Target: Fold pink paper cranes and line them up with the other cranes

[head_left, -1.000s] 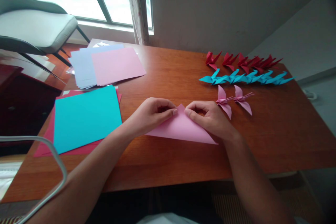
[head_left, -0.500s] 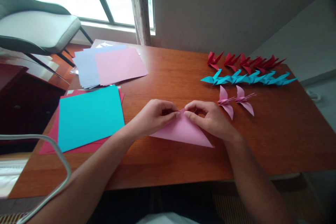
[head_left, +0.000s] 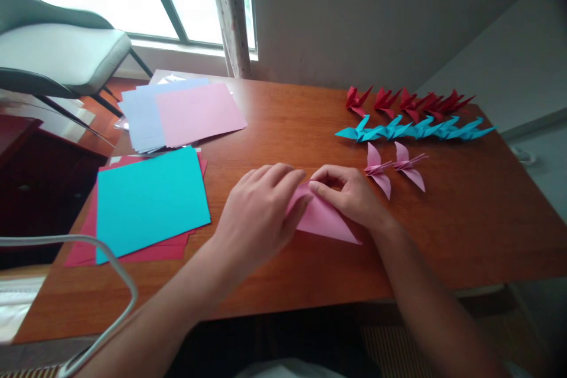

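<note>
Folded into a triangle, a sheet of pink paper [head_left: 325, 221] lies on the table in front of me. My right hand [head_left: 348, 195] pinches its top corner between thumb and forefinger. Over the paper's left part bends my left hand [head_left: 261, 212], its thumb and fingers curled about the pink edge and hiding that side. Two finished pink paper cranes [head_left: 378, 171] sit just beyond my right hand. Behind them runs a row of several blue cranes [head_left: 392, 130], with several red cranes [head_left: 385, 101] farther back.
On the left lies a turquoise sheet [head_left: 153, 201] on top of red paper [head_left: 82, 236]. Pink [head_left: 199, 112] and pale blue sheets [head_left: 137, 115] are stacked behind. A white cable [head_left: 128, 283] loops by my left forearm. A chair [head_left: 66, 53] stands by the window.
My left hand has left its pinch at the top corner and turned over the paper's left side, covering more of it. My right hand keeps its hold. The view has shifted slightly.
</note>
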{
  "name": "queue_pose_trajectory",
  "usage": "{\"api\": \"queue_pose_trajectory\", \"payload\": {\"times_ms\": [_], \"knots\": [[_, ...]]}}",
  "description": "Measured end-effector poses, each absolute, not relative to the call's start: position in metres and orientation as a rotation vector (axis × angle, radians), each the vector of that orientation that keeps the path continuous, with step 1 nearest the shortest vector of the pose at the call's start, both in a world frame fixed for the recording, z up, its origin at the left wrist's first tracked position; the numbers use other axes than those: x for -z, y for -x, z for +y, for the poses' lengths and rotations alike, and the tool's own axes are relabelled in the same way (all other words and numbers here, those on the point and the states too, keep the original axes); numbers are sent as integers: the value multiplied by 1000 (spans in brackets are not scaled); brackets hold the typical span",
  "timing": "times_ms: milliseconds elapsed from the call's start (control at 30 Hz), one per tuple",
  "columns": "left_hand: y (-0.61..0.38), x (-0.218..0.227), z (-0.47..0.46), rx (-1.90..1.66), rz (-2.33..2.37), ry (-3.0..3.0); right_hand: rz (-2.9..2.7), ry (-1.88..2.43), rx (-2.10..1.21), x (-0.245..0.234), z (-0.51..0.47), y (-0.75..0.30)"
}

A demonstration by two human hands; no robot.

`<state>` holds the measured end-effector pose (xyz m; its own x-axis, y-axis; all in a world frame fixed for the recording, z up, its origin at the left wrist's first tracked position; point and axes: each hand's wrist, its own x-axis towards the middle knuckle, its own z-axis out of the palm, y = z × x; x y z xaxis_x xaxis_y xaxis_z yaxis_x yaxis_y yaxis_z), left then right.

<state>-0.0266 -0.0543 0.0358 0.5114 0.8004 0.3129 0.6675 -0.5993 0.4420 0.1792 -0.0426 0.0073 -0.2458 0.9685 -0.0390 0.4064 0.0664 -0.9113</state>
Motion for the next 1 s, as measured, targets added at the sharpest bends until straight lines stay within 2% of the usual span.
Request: {"api": "queue_pose_trajectory", "payload": {"times_ms": [133,467,1000], "knots": [[13,-32,-96,-750,1124,-2847,-1663,1345,-1196,0,-39,-178],[17,-2,-113,-469,1222,-2883,-1676,1374,-1173,6,-35,-172],[19,-8,-117,-749,1137,-2854,-1475,1250,-1360,-7,-41,-175]]}}
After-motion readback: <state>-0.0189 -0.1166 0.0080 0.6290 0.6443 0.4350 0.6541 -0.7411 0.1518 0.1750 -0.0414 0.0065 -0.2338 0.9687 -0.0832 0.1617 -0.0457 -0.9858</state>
